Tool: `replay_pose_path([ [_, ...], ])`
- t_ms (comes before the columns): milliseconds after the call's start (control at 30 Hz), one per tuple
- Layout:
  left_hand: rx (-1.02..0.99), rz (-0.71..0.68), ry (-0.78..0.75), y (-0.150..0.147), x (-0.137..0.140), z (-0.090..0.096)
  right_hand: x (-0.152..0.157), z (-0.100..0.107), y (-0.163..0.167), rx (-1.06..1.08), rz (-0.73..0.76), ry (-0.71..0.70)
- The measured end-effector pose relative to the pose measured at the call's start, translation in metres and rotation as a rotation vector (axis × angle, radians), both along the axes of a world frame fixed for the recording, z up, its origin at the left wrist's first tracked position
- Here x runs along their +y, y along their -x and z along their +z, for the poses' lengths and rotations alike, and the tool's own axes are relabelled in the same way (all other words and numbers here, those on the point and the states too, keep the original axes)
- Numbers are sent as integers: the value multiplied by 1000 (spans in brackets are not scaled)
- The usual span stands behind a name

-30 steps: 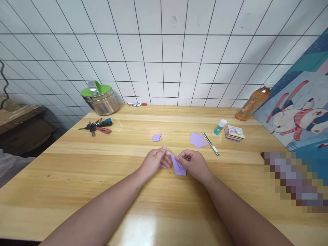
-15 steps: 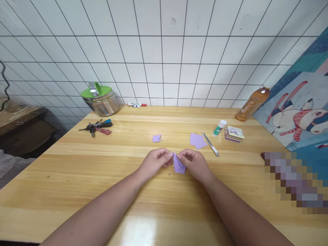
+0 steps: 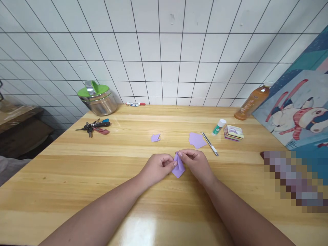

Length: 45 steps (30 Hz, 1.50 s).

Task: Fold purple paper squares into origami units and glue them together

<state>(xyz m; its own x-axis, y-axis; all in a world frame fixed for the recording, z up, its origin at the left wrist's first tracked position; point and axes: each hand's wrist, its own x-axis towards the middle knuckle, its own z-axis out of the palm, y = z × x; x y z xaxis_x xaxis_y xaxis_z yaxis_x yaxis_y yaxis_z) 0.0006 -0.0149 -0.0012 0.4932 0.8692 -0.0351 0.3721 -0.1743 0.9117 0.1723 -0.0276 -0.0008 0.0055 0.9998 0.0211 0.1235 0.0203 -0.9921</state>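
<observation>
A partly folded sheet of purple paper [image 3: 178, 169] is held between my two hands, just above the table. My left hand [image 3: 160, 166] pinches its left edge, thumb on top. At its upper tip, my right hand [image 3: 194, 163] closes thumb and fingers on the paper. Beyond my hands lies a small folded purple piece [image 3: 155, 138]. To the right of that is a stack of purple paper sheets [image 3: 197, 140], with a slim white-and-dark pen or cutter [image 3: 210, 144] beside it.
Farther right stand a glue stick [image 3: 218, 126] and a block of paper [image 3: 233, 133]. An orange drink bottle [image 3: 253, 102] leans near a picture panel [image 3: 299, 116]. A green-lidded steel pot [image 3: 99, 102], keys [image 3: 93, 127] and a marker [image 3: 135, 104] are at the back left.
My left hand has moved right and now grips the purple paper's left edge. The paper has turned, with a corner pointing toward me. My right hand still pinches its top.
</observation>
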Motion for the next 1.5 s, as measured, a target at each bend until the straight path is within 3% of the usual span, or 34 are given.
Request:
replay_pose_path([
  [233,-116,-21,76,-3,-4,8,-3,4,6,42,-10,-10],
  [433,-35,-3,50,-7,-6,3,-7,7,12,84,-56,-25],
  [600,-7,-27,48,-3,-4,3,-5,8,6,137,18,94],
  [733,15,-3,51,-1,-5,3,-4,5,3,78,5,28],
  [1033,-52,-149,184,0,-1,7,-2,8,-5,194,80,152],
  [1200,-20,-132,183,3,2,4,-3,14,-9,169,110,238],
  [1367,58,-79,84,3,0,-1,-4,11,-4,44,87,196],
  [1500,24,-111,124,2,-1,1,-3,10,-2,38,76,215],
])
